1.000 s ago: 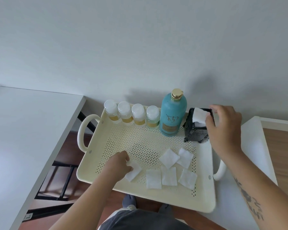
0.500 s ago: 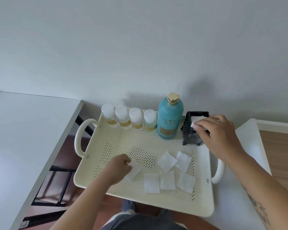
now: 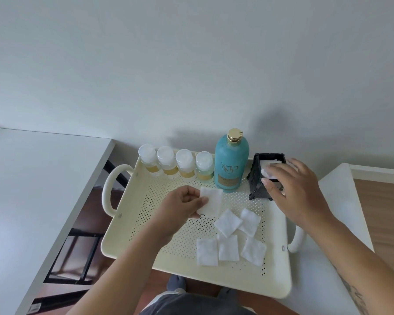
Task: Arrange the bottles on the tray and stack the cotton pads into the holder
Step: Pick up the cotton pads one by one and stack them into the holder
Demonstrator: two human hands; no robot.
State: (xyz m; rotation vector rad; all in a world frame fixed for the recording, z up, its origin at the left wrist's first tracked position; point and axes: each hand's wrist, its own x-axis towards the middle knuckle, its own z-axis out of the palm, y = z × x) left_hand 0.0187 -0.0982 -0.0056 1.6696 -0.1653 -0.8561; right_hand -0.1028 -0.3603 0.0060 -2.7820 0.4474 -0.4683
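Observation:
A cream perforated tray (image 3: 164, 260) carries several small white-capped bottles (image 3: 175, 164) in a row along its far edge, with a tall teal bottle (image 3: 230, 164) to their right. At the far right corner stands a black holder (image 3: 257, 180) with a white cotton pad (image 3: 267, 163) in its top. My right hand (image 3: 298, 192) rests over the holder, fingers spread on that pad. Above the tray's middle, my left hand (image 3: 182, 205) pinches one cotton pad (image 3: 212, 201). Several loose pads (image 3: 229, 244) lie on the tray's near right part.
A white desk (image 3: 32, 189) lies to the left, with a gap and dark frame between it and the tray. The tray's right handle (image 3: 297, 242) sits on a white surface (image 3: 341, 201) beside a wooden floor. A wall rises directly behind.
My left hand has lifted a pad off the tray and carried it up toward the holder. My right hand has pressed the earlier pad down into the holder's top.

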